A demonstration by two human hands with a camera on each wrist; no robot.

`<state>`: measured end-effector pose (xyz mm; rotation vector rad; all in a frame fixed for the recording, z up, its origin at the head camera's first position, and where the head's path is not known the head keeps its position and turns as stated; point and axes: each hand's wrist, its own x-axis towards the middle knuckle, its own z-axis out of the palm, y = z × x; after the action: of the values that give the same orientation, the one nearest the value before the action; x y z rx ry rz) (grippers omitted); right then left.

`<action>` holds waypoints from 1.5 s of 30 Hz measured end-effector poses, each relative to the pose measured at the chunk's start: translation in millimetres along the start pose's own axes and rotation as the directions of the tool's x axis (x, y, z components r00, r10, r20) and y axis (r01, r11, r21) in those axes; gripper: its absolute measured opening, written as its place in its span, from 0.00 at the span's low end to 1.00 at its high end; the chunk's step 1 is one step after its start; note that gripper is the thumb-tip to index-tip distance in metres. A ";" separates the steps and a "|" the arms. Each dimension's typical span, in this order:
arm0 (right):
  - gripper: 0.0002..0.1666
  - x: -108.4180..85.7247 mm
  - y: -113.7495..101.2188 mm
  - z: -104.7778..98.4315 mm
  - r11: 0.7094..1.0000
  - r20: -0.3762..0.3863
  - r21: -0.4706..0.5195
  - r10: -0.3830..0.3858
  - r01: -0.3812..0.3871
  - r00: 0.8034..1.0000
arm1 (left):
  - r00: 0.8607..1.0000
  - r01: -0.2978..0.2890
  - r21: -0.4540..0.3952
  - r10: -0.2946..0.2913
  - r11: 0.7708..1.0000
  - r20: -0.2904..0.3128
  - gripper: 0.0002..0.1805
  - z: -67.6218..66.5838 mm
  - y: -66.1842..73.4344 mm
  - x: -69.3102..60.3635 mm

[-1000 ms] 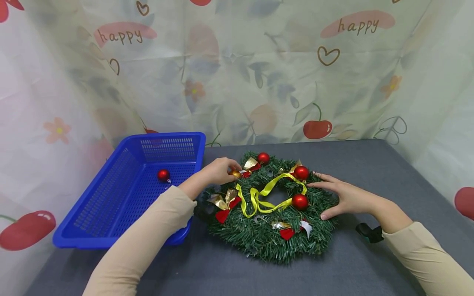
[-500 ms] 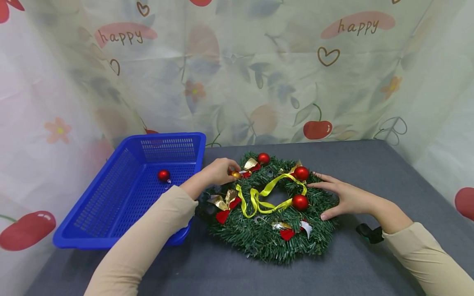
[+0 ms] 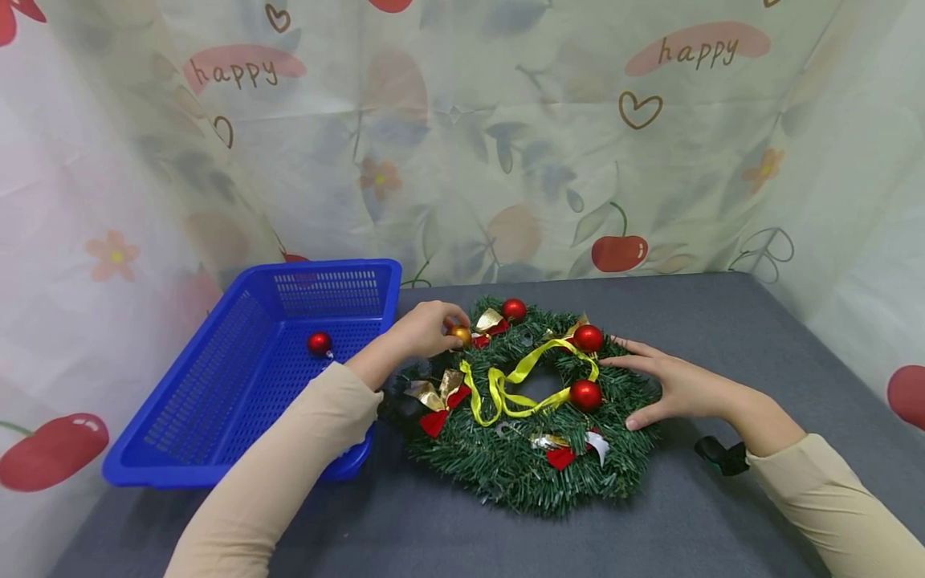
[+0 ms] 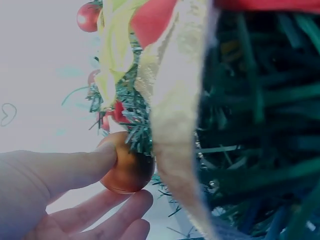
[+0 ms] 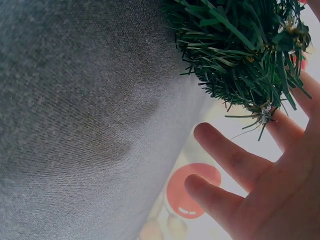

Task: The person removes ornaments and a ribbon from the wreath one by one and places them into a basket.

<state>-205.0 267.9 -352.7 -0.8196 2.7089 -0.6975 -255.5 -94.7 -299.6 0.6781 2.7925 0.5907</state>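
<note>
A green tinsel Christmas wreath (image 3: pixel 520 474) lies on the grey table, trimmed with gold and red bows, red baubles (image 3: pixel 585 395) and a loose yellow ribbon (image 3: pixel 499 393). At its upper left edge my left hand (image 3: pixel 428 331) pinches a gold bauble (image 3: pixel 460 335). The left wrist view has the thumb against that bauble (image 4: pixel 127 170) and fingers below it; whether it is fastened to the wreath I cannot tell. My right hand (image 3: pixel 679 385) touches the wreath's right side with spread, fairly straight fingers. In the right wrist view two fingers (image 5: pixel 235 157) extend past the green tinsel (image 5: pixel 240 55).
Left of the wreath stands a blue plastic basket (image 3: pixel 184 474), with one red bauble (image 3: pixel 319 343) inside. A dark strap (image 3: pixel 721 455) is at the right wrist. Behind the table (image 3: pixel 694 313) hangs a printed curtain (image 3: pixel 462 160).
The left hand has risen slightly, and more of the gold bauble shows between its fingers. My right hand and the wreath have stayed in place.
</note>
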 end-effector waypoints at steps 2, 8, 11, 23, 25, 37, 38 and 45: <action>0.49 0.0 0.0 -0.1 1.000 0.002 0.003 0.002 -0.002 1.000 | 1.000 -0.006 -0.008 0.006 1.000 -0.005 0.15 -1.5 0.9 -1.0; 0.49 0.0 -0.2 -0.6 1.000 0.001 0.003 -0.002 0.002 1.000 | 1.000 -0.015 -0.016 0.015 1.000 -0.016 0.16 -6.5 4.1 -5.8; 0.49 -0.4 -0.5 -0.6 1.000 -0.002 0.004 -0.004 0.004 1.000 | 1.000 -0.020 -0.015 0.020 1.000 -0.017 0.17 -8.0 4.7 -7.9; 0.49 -0.2 0.1 -0.1 1.000 -0.001 0.007 0.000 0.000 1.000 | 0.996 -0.086 -0.025 0.086 0.996 -0.030 0.16 -11.5 5.2 -19.2; 0.49 -0.3 -0.2 -0.2 1.000 0.001 0.008 0.001 -0.001 1.000 | 0.996 -0.089 -0.037 0.088 0.995 -0.025 0.16 -12.1 5.3 -21.8; 0.49 0.3 0.2 0.2 1.000 0.000 0.005 -0.005 0.005 1.000 | 0.990 -0.143 -0.103 0.142 0.984 -0.018 0.18 -16.3 4.6 -37.5; 0.49 0.3 0.4 0.4 1.000 0.001 0.004 -0.004 0.004 1.000 | 0.990 -0.144 -0.106 0.143 0.984 -0.019 0.18 -16.8 4.5 -38.8; 0.49 -0.2 0.6 0.6 1.000 0.001 0.003 0.000 0.000 1.000 | 0.987 -0.161 -0.156 0.158 0.975 -0.028 0.18 -18.3 1.9 -45.7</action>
<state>-205.0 268.2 -353.5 -0.8185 2.7062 -0.7014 -220.1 -121.0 -277.6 0.8721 2.6849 0.8399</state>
